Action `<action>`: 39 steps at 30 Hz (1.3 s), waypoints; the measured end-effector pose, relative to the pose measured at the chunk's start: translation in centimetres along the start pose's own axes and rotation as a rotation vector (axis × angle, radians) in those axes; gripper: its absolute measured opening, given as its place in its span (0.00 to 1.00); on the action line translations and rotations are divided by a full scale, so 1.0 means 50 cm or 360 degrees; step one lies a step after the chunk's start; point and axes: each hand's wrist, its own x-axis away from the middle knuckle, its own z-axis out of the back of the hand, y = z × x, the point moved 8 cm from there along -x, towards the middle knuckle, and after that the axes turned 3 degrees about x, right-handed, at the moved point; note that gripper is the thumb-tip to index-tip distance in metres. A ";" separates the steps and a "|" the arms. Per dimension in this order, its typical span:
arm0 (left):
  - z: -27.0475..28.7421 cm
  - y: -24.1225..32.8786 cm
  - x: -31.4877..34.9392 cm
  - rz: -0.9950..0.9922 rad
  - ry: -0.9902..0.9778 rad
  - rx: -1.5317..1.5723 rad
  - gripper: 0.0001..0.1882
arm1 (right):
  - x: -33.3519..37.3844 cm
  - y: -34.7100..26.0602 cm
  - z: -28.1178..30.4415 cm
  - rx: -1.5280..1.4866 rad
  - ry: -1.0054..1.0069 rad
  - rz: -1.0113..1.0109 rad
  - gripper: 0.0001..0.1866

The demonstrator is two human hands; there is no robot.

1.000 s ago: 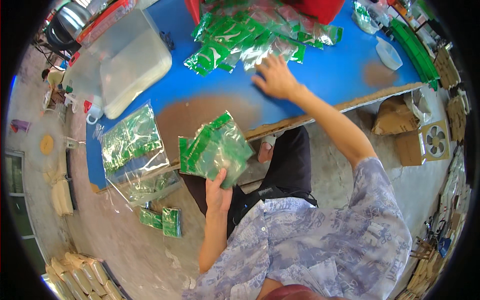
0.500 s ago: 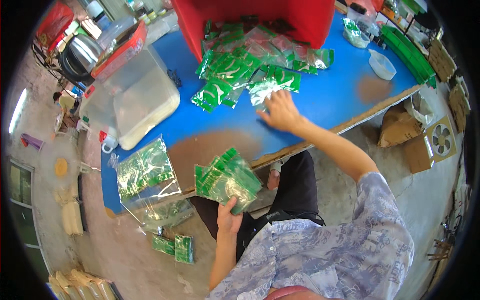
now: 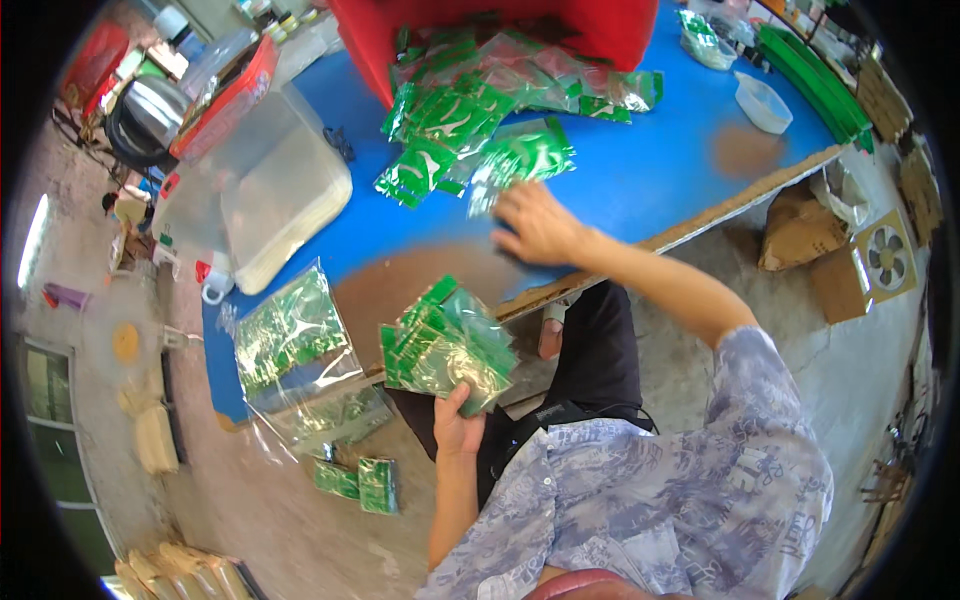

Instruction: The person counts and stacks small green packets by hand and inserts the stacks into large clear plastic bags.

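Observation:
My left hand (image 3: pixel 460 425) grips a fanned stack of flat green-and-clear plastic packets (image 3: pixel 445 345) over the table's near edge, thumb on top. Farther off to the right, my right hand (image 3: pixel 540 225) has its fingers curled at the near edge of a single shiny green packet (image 3: pixel 525 150) on the blue tabletop; motion smears the fingertips. Just beyond lies a loose heap of similar packets (image 3: pixel 455 110), spilling from the mouth of a red bin (image 3: pixel 600 35).
On the blue table (image 3: pixel 640 180) a large clear bag of green packets (image 3: pixel 290 335) overhangs the left front edge. A translucent plastic tub (image 3: pixel 285 200) stands behind it. Small clear dish (image 3: pixel 762 103) and green tray (image 3: pixel 815 85) sit at right. Two green bundles (image 3: pixel 377 485) lie below the table.
My right hand has shifted left and toward me, and the single packet has slid leftward with it. The left hand still holds its stack. The whole view has shifted slightly.

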 end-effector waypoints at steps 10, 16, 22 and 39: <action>-0.031 0.000 -0.034 -0.0007 0.0071 -0.0030 0.28 | -0.009 -0.124 -0.021 -0.1605 -0.0559 -0.0429 0.15; -0.029 0.022 0.005 -0.0055 0.0083 -0.0170 0.30 | -0.027 -0.129 0.005 -0.0399 -0.0040 0.0411 0.17; 0.079 0.029 0.024 0.0067 0.0084 0.0049 0.33 | -0.001 -0.101 0.014 -0.0386 -0.0077 0.0270 0.48; -0.002 0.000 0.005 0.0034 0.0139 0.0025 0.33 | -0.081 0.167 0.025 0.0300 0.0454 -0.0683 0.29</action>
